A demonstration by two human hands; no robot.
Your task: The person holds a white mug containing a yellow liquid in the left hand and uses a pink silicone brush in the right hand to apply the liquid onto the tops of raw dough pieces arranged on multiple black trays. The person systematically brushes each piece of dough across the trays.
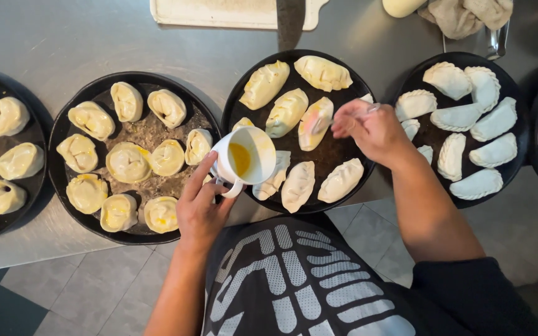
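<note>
My left hand (202, 208) grips the handle of a white cup (247, 155) tilted over the near edge of the middle black round pan (294, 57); yellow egg wash shows inside the cup. My right hand (372, 129) pinches a thin brush handle whose blurred tip (317, 124) touches a raw pasty (316, 121) in that pan. Several pasties at the pan's far side look yellow and shiny; the ones (298, 185) nearest me are pale.
To the left, a black pan (70, 118) holds several round glazed dumplings, and another pan (32, 186) sits at the far left. On the right, pans (424, 81) carry pale half-moon pasties. A white cutting board (219, 15) and a cloth (465, 15) lie at the back of the steel counter (45, 37).
</note>
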